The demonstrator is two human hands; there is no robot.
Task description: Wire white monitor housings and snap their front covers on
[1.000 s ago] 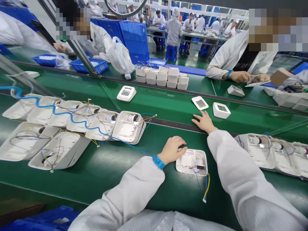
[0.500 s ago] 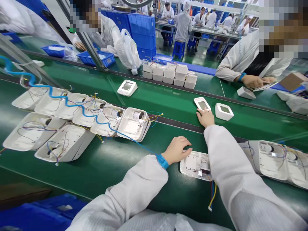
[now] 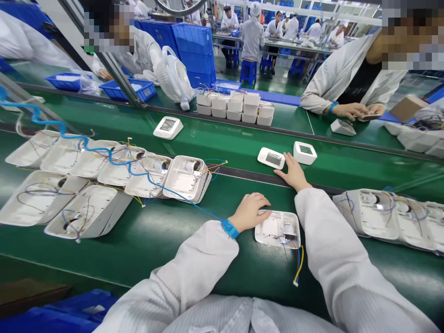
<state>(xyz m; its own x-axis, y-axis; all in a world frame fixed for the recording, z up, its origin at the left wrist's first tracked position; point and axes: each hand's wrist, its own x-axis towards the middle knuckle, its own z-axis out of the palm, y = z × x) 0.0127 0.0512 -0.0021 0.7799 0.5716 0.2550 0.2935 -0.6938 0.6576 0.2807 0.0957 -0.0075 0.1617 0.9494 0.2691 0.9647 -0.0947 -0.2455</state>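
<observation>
In the head view my right hand (image 3: 294, 172) reaches over the belt. Its thumb and fingers are at the right end of a white front cover with a grey screen (image 3: 271, 158), which looks like part of a blood pressure monitor. Nearer me, my left hand (image 3: 250, 212) rests with curved, parted fingers at the upper left corner of an open white casing (image 3: 268, 226). Its thumb lies over the rim. Inside that casing are a motor-like part and thin wires; a coloured wire bundle with a white plug (image 3: 298, 268) hangs from its lower right side.
To the left stand rows of open white casings (image 3: 185, 178) with loose wires, crossed by a coiled blue cord (image 3: 114, 162). More casings (image 3: 378, 212) stand at right. White screen units (image 3: 305, 153) sit on the green belt (image 3: 215, 148). Across it, a co-worker's hands (image 3: 357, 111) handle a part.
The screen cover has turned and come slightly nearer me, with my right hand now at its right end. My left hand stays by the casing. The whole view has shifted a little.
</observation>
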